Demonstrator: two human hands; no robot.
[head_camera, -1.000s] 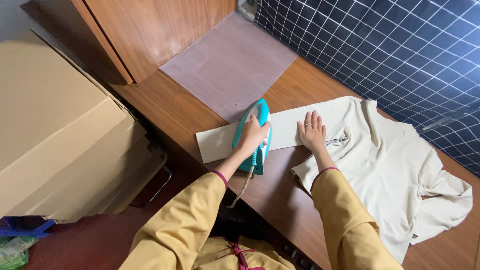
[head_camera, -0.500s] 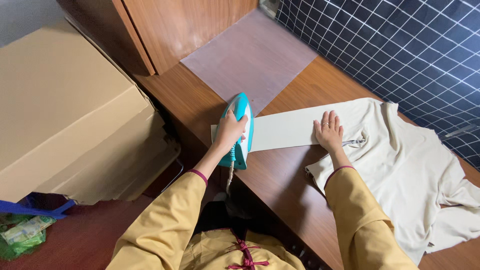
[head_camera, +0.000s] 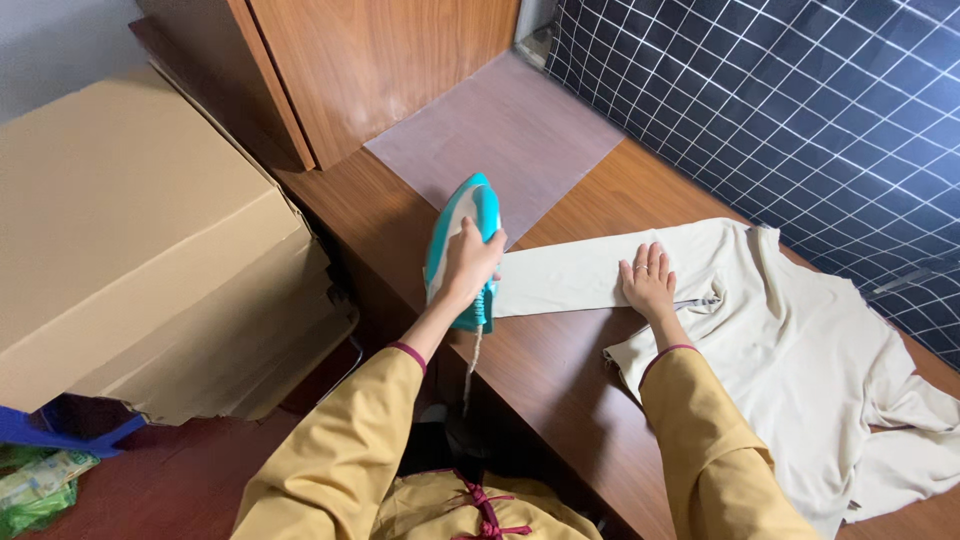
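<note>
Cream shirt (head_camera: 800, 330) spread on wooden bench (head_camera: 560, 370), sleeve stretched leftward. Teal iron (head_camera: 462, 250) at sleeve's cuff end, left hand (head_camera: 470, 262) grip clamped on its handle. Right hand (head_camera: 648, 282) flat, fingers apart, pinning sleeve. Risk: iron overhangs bench edge; tipping or scorching likely if it lingers.

**Wooden corner under soft daylight**

Running along the right, a dark tiled wall (head_camera: 800, 110) with pale grout lines. Stretching across the middle, a brown wooden tabletop (head_camera: 560, 370), with a translucent mat (head_camera: 500, 140) lying flat at its far end. Standing behind, a wood-panelled cabinet (head_camera: 370, 60). Filling the left, a large cardboard box (head_camera: 130, 250). Showing below, reddish flooring (head_camera: 170, 490), possibly wood. Glowing evenly, without harsh shadows.
</note>
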